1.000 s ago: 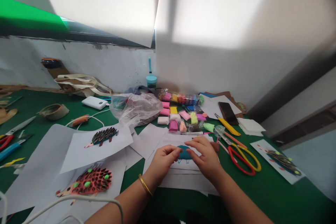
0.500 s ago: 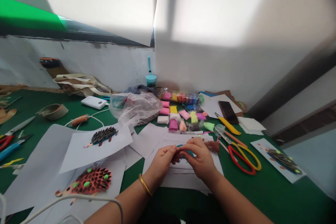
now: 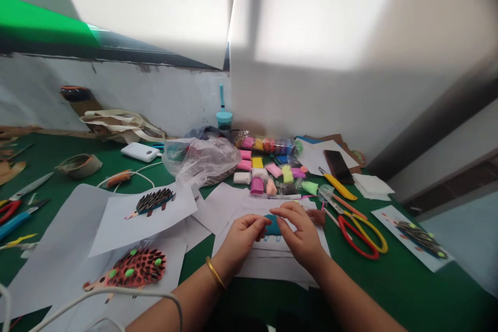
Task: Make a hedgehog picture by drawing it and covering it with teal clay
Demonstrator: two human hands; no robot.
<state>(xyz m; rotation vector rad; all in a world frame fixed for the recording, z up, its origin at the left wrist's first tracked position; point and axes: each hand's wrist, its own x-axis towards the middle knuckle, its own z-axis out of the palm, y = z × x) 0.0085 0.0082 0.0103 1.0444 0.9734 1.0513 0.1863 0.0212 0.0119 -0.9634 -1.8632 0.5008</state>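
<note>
Blue clay (image 3: 273, 225) lies flattened on a drawing on white paper (image 3: 268, 267), with blue outlined legs showing below it. At its left edge is my left hand (image 3: 241, 238), thumb and forefinger pinched together; whatever they hold, if anything, is too small to make out. My right hand (image 3: 299, 233) hovers over the right side of the clay with thumb and fingers apart, nothing visible between them. Just behind the right hand lies a brown clay packet (image 3: 317, 217), partly covered.
Several clay packets (image 3: 257, 185) lie beyond the paper, near a plastic bag (image 3: 210, 158). Red-and-yellow scissors (image 3: 358, 236), a yellow cutter (image 3: 337, 184) and a phone (image 3: 337, 166) are on the right. Hedgehog pictures (image 3: 132, 270) lie left, crossed by a white cable (image 3: 136, 292).
My fingertips, which met over the paper, have come apart. The right hand has opened a little, and more of the blue clay shows between the hands.
</note>
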